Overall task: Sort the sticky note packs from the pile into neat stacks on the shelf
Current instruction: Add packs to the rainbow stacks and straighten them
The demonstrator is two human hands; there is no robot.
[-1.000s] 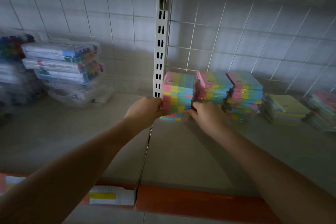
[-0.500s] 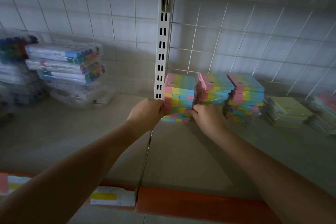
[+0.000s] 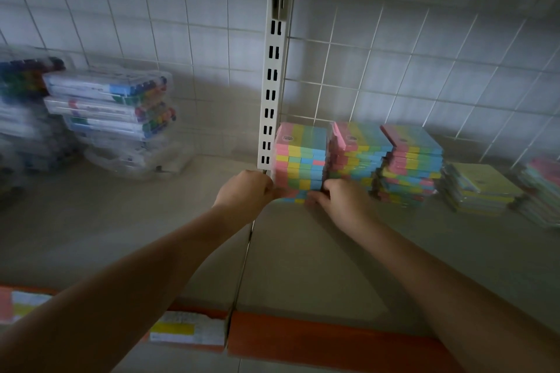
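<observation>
Hands squaring the leftmost stack of sticky note packs on the shelf.

Marker cases (image 3: 115,106) stand in a clear pile at the far left, beside the slotted upright (image 3: 270,94). The left hand (image 3: 244,192) and the right hand (image 3: 341,201) both have curled fingers that pinch the lowest packs of the leftmost stack (image 3: 300,160), one hand on each side. This stack stands on the shelf (image 3: 303,266) against the upright, and two more stacks (image 3: 388,160) stand just beside it to the right, less even. The packs are flat squares with pink, yellow, green and blue stripes, in shiny wrap. I judge them light but slippery, so they slide easily; it is better to hold the stack low, on two opposite sides.
</observation>
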